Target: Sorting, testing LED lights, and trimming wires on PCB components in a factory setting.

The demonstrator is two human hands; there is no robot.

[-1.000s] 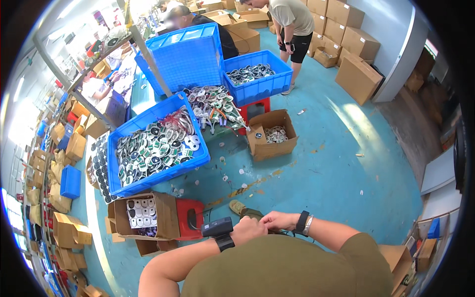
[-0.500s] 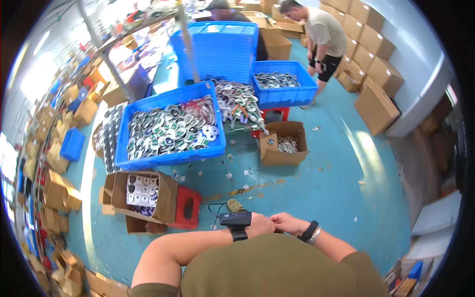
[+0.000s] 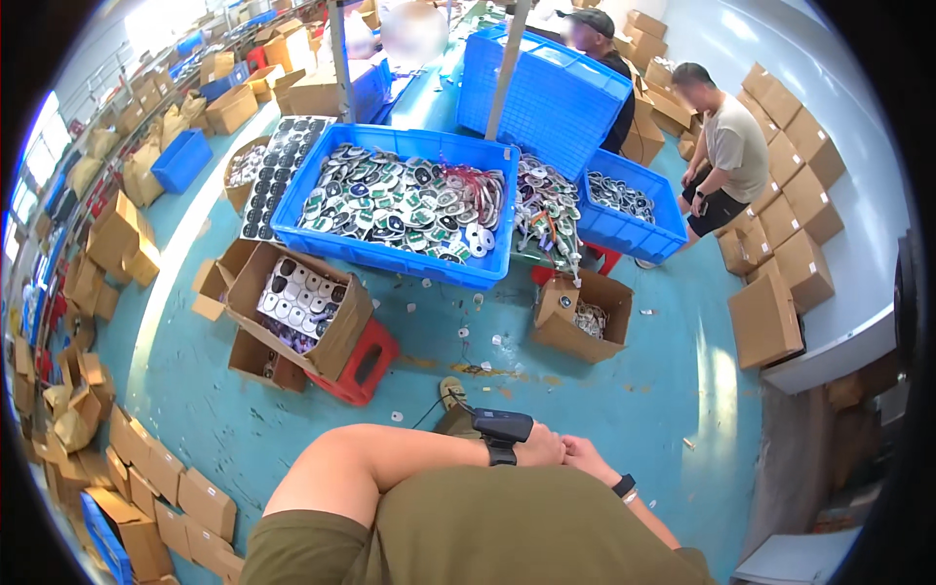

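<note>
Close in front of my body, my left hand and my right hand meet, fingertips touching. Both look closed, with curled fingers. Anything held between them is too small or hidden to make out. A black device on a strap sits on my left wrist, with a thin cable hanging from it. My right wrist wears a dark band. Ahead, out of reach of my hands, a big blue bin holds many round white parts with green boards.
At left, an open carton of white parts rests on a red stool. Another carton stands on the floor ahead, near a smaller blue bin. One person stands behind it; a capped person is farther back. Stacked cartons line the right.
The view has swung left, so the bins and cartons appear farther right. My hands stay together in front of me. The capped person's head shows more fully beside the raised blue bin.
</note>
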